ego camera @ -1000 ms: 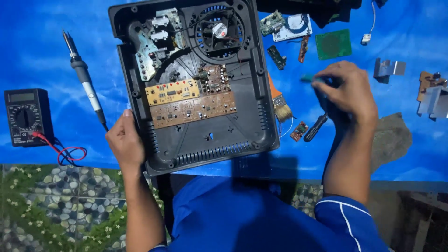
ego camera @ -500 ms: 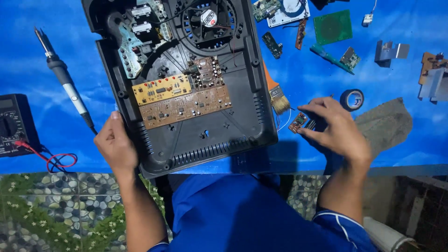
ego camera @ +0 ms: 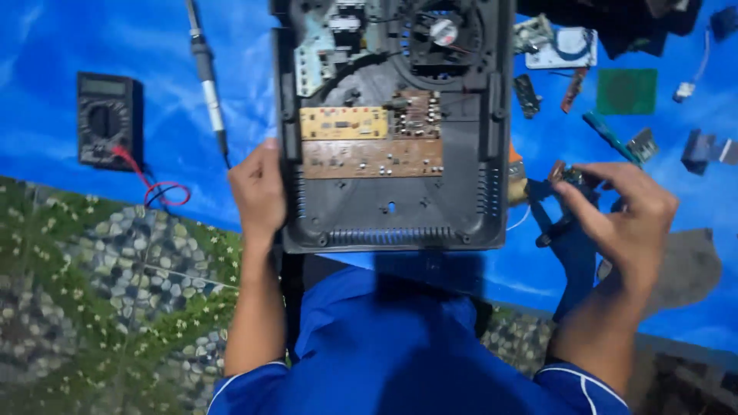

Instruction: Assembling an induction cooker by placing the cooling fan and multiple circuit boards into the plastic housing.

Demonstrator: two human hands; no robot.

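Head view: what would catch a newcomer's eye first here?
The opened black appliance casing at top centre, with its circuit boards and round fan exposed on a bright blue sheet. The left hand grips the casing's left edge, while the right hand pinches a small component to its right. A black multimeter lies far left.

The left hand (ego camera: 260, 192) grips the near-left edge of an opened black appliance casing (ego camera: 392, 223) on the blue sheet (ego camera: 92, 38). Beside the casing's right edge, the right hand (ego camera: 626, 223) pinches a small circuit part (ego camera: 567, 175).
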